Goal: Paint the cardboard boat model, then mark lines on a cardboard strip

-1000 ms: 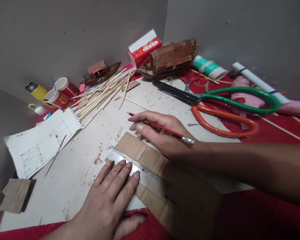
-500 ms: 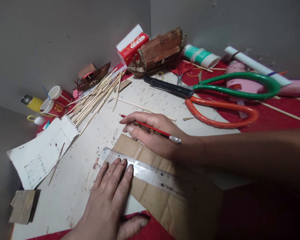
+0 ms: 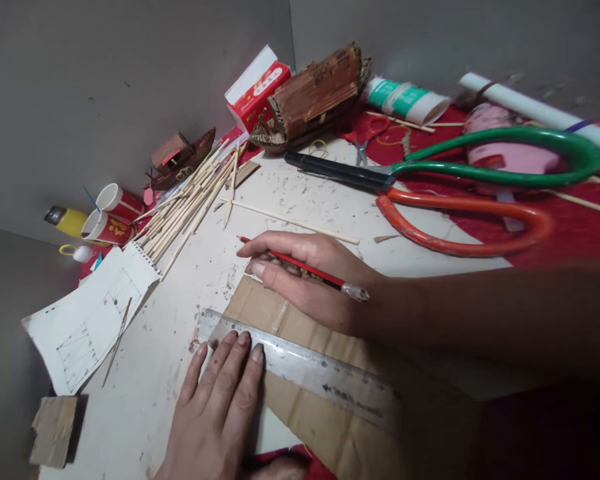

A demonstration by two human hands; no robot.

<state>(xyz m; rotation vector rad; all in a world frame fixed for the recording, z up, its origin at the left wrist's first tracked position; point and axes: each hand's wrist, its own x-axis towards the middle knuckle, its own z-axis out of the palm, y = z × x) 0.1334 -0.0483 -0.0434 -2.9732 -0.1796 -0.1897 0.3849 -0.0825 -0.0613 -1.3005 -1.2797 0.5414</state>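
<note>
My left hand [image 3: 220, 400] lies flat with its fingers spread, the fingertips pressing on a clear plastic ruler [image 3: 305, 365]. Under the ruler is a piece of brown cardboard [image 3: 325, 417], lying slantwise on the white board [image 3: 155, 360]. In my right hand [image 3: 315, 280] a red and black pencil [image 3: 305, 267] is pinched, its tip toward the left and its metal end over the wrist. The right hand rests along the far edge of the cardboard, above the ruler. Shadow hides the cardboard's near right part.
Large scissors [image 3: 395, 183] with green and orange handles lie behind the right hand. Several thin wooden sticks [image 3: 190, 200] are piled at the back left, near paper cups [image 3: 115, 227] and a sketch pad [image 3: 85, 320]. Brown model boats [image 3: 315, 100] stand at the back.
The whole view has shifted slightly, so the hands, ruler and cardboard appear a little lower. Both hands keep their hold: the left on the ruler, the right on the pencil.
</note>
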